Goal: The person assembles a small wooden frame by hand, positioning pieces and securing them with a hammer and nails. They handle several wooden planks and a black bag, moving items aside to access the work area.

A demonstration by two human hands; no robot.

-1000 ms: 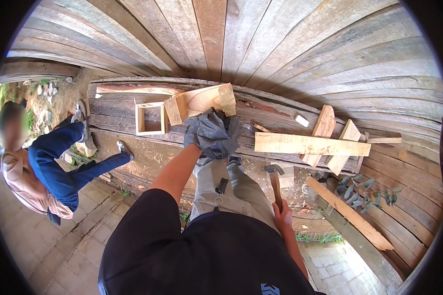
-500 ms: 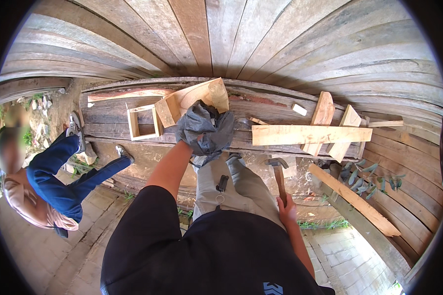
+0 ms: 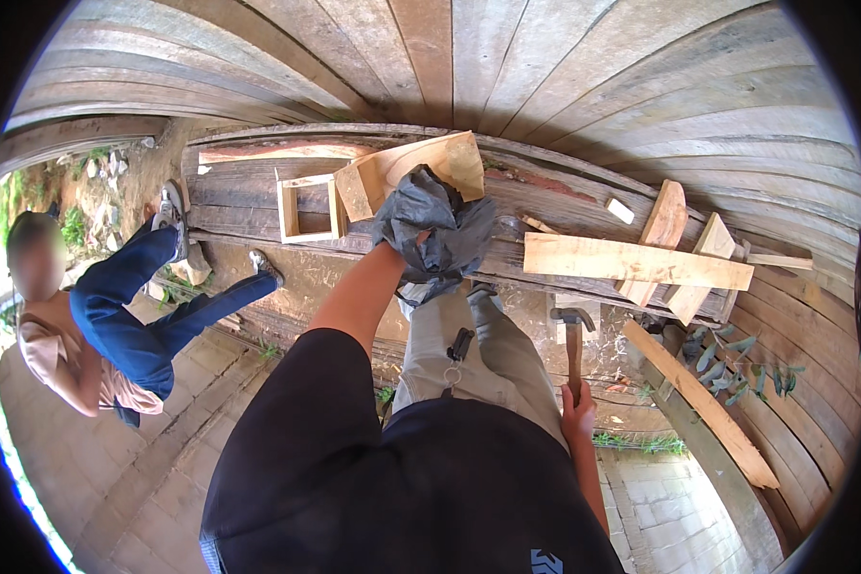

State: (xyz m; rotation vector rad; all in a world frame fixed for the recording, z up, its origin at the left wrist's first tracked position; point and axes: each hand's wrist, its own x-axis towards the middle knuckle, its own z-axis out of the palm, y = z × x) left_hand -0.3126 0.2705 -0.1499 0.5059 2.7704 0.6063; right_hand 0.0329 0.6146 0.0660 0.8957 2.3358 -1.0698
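My left hand [image 3: 418, 243] reaches into a crumpled black plastic bag [image 3: 440, 215], which hides its fingers. The bag sits at the front edge of a weathered plank bench [image 3: 244, 210], against a pale wooden block piece [image 3: 407, 172]. Low at my right side, my right hand [image 3: 577, 409] is closed around the wooden handle of a claw hammer [image 3: 573, 349], its metal head pointing up and away from me. Left of the bag stands a small open wooden frame [image 3: 311, 210].
On the bench's right, a pale board [image 3: 636, 261] lies across two shorter wood pieces. A small white block [image 3: 620, 210] lies behind it. Another long board [image 3: 703, 407] leans near leafy twigs [image 3: 737, 359]. At left sits another person [image 3: 129, 325]. A plank wall [image 3: 545, 77] rises behind.
My view has shifted, so the bench appears farther right and higher. My left hand is still in the bag, whose folds have changed shape. The hammer stays in my right hand.
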